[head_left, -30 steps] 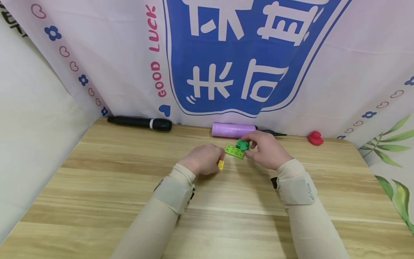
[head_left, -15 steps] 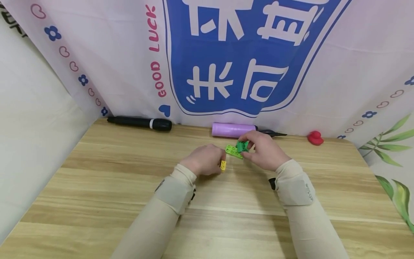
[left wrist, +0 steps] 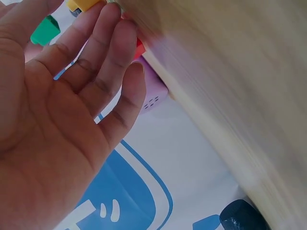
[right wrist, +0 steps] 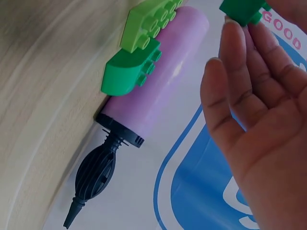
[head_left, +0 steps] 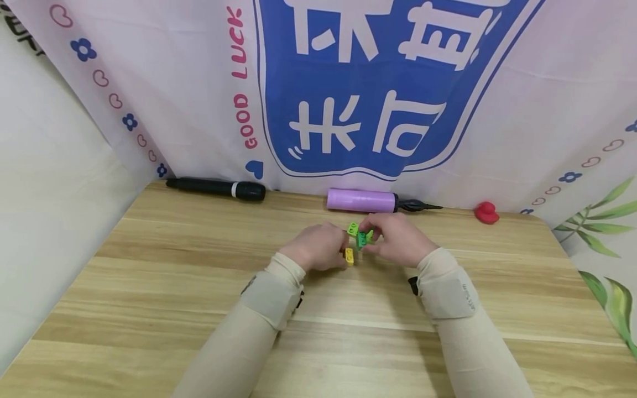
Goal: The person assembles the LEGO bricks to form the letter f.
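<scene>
My left hand [head_left: 320, 247] pinches a yellow toy brick [head_left: 349, 256] at its fingertips. A small red piece [left wrist: 140, 49] shows behind those fingers in the left wrist view, mostly hidden. My right hand [head_left: 400, 237] holds a green toy brick [head_left: 361, 240] between thumb and fingers, close beside the yellow one but apart from it. Behind the held green brick, a lime studded brick [right wrist: 152, 23] lies on the table. Next to it lies another green brick [right wrist: 128, 71] with a rounded side, which my right hand hides in the head view.
A lilac hand pump [head_left: 360, 200] with a black nozzle lies along the back edge of the wooden table [head_left: 338, 342]. To its left lies a black microphone [head_left: 216, 188]; a red duck-like toy [head_left: 486, 212] sits at the right. A printed cloth [head_left: 199, 110] hangs behind.
My right hand has lifted its green brick from beside the lime brick and brought it left and nearer. My left hand has shifted slightly right with the yellow brick.
</scene>
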Motion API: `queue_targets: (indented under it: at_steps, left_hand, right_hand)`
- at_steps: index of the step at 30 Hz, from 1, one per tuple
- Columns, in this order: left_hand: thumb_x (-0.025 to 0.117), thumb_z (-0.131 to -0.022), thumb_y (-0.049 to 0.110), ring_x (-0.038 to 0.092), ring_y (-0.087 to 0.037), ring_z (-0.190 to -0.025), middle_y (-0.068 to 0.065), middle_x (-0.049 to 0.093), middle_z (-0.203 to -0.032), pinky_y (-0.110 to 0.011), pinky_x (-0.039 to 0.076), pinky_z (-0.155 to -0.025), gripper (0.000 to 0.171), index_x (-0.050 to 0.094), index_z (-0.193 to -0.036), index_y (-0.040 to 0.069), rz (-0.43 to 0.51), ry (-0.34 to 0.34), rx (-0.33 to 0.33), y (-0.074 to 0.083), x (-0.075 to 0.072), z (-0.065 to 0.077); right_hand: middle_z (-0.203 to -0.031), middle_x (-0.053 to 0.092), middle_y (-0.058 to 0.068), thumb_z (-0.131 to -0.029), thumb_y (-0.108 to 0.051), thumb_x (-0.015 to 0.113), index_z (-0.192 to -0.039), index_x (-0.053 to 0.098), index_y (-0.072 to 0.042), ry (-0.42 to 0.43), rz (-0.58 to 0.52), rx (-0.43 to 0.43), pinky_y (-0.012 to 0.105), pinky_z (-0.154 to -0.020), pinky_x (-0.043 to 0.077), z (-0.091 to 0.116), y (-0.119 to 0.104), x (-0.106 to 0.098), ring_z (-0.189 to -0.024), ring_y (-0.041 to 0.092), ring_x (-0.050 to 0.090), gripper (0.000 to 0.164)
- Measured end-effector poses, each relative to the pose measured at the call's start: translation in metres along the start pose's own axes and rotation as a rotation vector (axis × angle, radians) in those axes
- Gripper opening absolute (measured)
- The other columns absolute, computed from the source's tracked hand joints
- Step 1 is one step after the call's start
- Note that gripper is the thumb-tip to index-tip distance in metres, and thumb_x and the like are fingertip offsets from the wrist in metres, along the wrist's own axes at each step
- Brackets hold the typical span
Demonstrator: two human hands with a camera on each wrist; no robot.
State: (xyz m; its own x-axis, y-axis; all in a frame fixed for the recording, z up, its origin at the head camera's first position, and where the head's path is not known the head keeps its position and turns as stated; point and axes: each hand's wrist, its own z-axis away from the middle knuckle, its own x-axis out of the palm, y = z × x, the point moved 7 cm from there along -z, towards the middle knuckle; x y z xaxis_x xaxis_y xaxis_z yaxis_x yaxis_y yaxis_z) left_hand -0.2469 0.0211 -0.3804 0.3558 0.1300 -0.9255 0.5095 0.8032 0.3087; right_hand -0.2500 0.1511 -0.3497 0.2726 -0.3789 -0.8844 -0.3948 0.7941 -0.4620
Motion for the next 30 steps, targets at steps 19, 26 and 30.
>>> queue_targets:
  at_steps: [19,26,30]
  left_hand:
    - [0.084,-0.09,0.031,0.06,-0.015,-0.077,0.005,0.065,-0.078,-0.035,0.053,-0.074,0.024,0.065,-0.082,0.019,-0.028,0.024,0.005,0.003,0.001,0.0]
    - [0.085,-0.09,0.031,0.061,-0.015,-0.079,0.005,0.064,-0.078,-0.036,0.053,-0.075,0.026,0.064,-0.08,0.019,-0.028,0.031,0.002,0.001,0.001,-0.001]
    - [0.085,-0.089,0.03,0.062,-0.015,-0.079,0.005,0.064,-0.078,-0.036,0.054,-0.075,0.027,0.063,-0.079,0.019,-0.027,0.035,0.002,0.001,0.001,0.0]
  right_hand:
    - [-0.104,0.076,0.0,-0.086,-0.013,0.088,-0.114,0.076,-0.01,-0.061,0.017,-0.049,0.037,-0.085,0.057,-0.002,-0.009,0.019,-0.092,0.018,0.068,0.031]
    - [-0.103,0.076,0.002,-0.084,-0.01,0.089,-0.113,0.076,-0.008,-0.058,0.018,-0.055,0.037,-0.085,0.058,-0.002,-0.014,0.021,-0.092,0.02,0.07,0.032]
    - [-0.101,0.076,0.002,-0.084,-0.009,0.088,-0.111,0.076,-0.007,-0.047,0.031,-0.07,0.037,-0.083,0.058,-0.002,-0.017,0.021,-0.091,0.021,0.071,0.03]
